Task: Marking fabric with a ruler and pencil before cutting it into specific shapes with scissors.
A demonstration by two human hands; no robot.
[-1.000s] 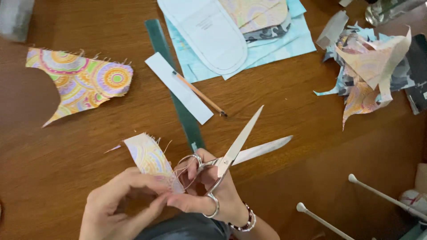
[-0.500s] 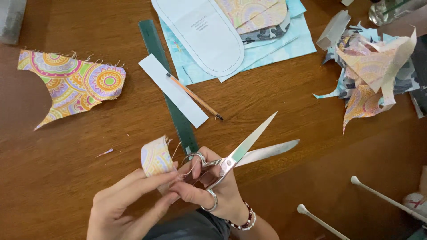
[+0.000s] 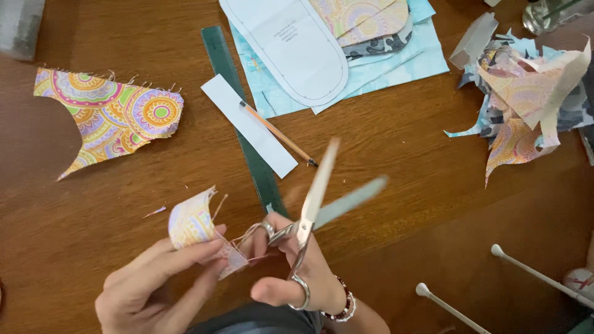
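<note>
Wooden table (image 3: 402, 204) is carrying fabric scraps (image 3: 526, 99) at two o'clock. Left hand (image 3: 154, 291) is pinching a soft, limp strip (image 3: 193, 221) at its lower end; right hand (image 3: 297, 272) is gripping open scissors (image 3: 315, 204).

Materials and finishes, sewing table

Scissors (image 3: 315, 210): polished metal, glossy. Strip (image 3: 195, 226): printed cloth, matt, frayed threads at the edge. Scrap (image 3: 111, 114): same patterned cloth, ragged rim. Table (image 3: 402, 154): brown wood, smooth, soft sheen. Ruler (image 3: 238, 124): dark green translucent plastic. Slip (image 3: 247, 124) and template (image 3: 291, 43): white matt paper. Pencil (image 3: 278, 134): painted wood. Bracelet (image 3: 343, 306): glossy beads.
</note>
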